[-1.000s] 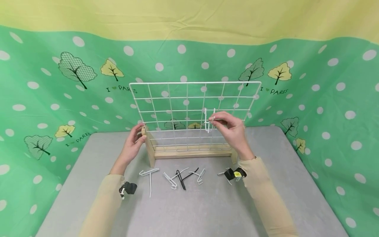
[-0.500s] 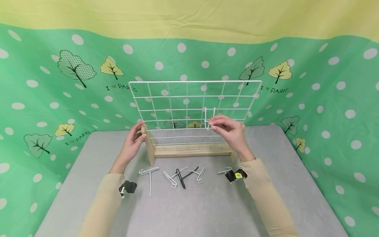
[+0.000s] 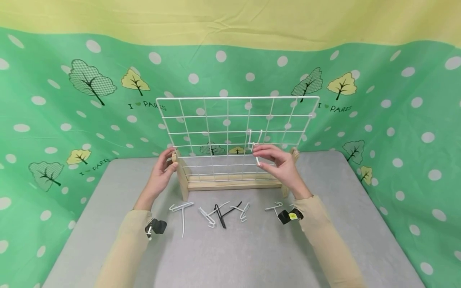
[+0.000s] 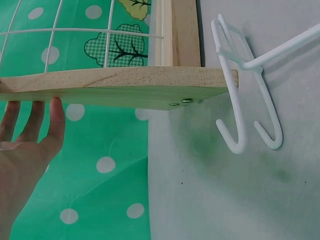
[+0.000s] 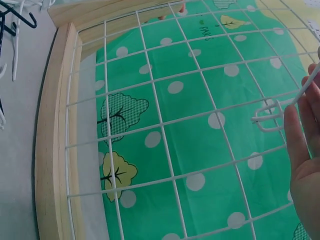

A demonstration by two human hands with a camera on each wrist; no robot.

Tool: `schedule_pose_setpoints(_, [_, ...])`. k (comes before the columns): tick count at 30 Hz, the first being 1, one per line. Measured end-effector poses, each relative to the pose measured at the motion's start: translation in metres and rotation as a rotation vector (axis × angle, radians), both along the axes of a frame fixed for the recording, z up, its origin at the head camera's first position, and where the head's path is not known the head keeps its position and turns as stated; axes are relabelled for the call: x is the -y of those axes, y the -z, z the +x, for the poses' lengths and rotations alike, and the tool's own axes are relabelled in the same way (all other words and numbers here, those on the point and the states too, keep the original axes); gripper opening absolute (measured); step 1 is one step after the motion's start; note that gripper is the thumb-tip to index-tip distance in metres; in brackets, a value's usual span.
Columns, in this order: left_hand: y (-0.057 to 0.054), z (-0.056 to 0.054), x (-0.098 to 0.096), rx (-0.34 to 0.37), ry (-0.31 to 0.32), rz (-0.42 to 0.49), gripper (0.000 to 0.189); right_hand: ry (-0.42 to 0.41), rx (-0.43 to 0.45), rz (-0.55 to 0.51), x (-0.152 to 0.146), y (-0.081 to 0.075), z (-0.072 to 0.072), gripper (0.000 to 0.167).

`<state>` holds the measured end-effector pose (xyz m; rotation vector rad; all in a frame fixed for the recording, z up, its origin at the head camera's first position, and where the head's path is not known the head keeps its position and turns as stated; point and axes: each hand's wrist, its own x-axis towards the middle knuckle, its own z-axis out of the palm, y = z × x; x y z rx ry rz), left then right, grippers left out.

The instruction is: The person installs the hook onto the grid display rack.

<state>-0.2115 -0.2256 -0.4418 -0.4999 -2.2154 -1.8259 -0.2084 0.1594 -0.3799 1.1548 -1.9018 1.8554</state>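
Note:
In the head view, a white wire grid [image 3: 216, 116] stands upright in a wooden stand [image 3: 234, 185]. My left hand [image 3: 160, 176] holds the stand's left side panel [image 4: 165, 77], its fingertips against the outer face in the left wrist view. My right hand [image 3: 279, 162] is in front of the grid, right of centre, with thumb and fingers about the stem of a white display hook [image 5: 270, 117]. The hook's wire frame lies against the grid wires, and its stem points out toward the hand. Whether both hook ends sit over a wire is too small to tell.
Several loose display hooks lie on the grey table [image 3: 230, 256] before the stand: a white one [image 3: 183, 218] at left, a black one [image 3: 220, 217] near the middle, and another white one [image 3: 274, 207] at right, partly behind the wrist camera. A green dotted curtain [image 3: 119, 132] surrounds the table.
The display hook has tilted, its stem now pointing down toward me. My right thumb and fingers have spread slightly and shifted a little lower. The left hand has stayed on the side panel.

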Motion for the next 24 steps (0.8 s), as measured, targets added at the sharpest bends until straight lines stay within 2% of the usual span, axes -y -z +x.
schedule_pose_setpoints(5, [0.0,-0.001,-0.002,-0.008,0.003,-0.005,0.047,0.0,-0.004,0.031,-0.005,-0.001,0.0,0.028])
schedule_pose_setpoints(12, [-0.022,0.013,-0.01,-0.026,0.023,-0.004,0.044,0.026,-0.015,0.082,-0.008,0.0,0.0,0.029])
schedule_pose_setpoints(16, [-0.022,0.012,-0.011,-0.032,0.022,-0.004,0.045,0.062,-0.045,0.124,-0.009,-0.003,0.001,0.031])
schedule_pose_setpoints(24, [-0.019,0.011,-0.01,-0.038,0.022,-0.001,0.045,0.068,-0.066,0.14,-0.009,-0.004,0.003,0.035])
